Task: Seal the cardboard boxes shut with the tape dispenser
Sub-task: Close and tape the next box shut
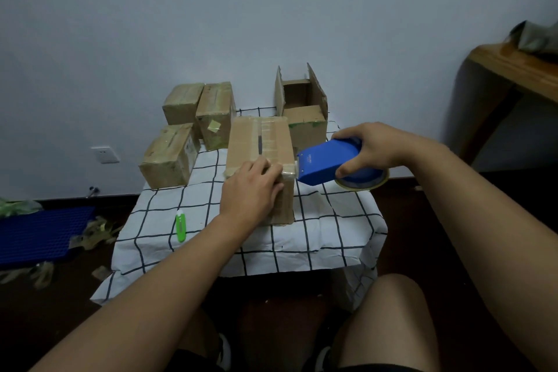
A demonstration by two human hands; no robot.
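A closed cardboard box (259,142) stands in the middle of the checked table, with clear tape over its top seam and a strip across its near top edge. My left hand (250,190) presses on that near edge, its fingers flat on the tape. My right hand (374,148) grips the blue tape dispenser (326,163), whose mouth touches the box's near right corner. Tape runs from the dispenser onto the box. An open box (305,112) with raised flaps stands behind to the right.
Three taped boxes (193,124) are grouped at the table's back left. A green utility knife (180,226) lies on the checked cloth (332,220) at the front left. A blue crate (39,232) and tape scraps lie on the floor to the left. A wooden table (513,66) stands at right.
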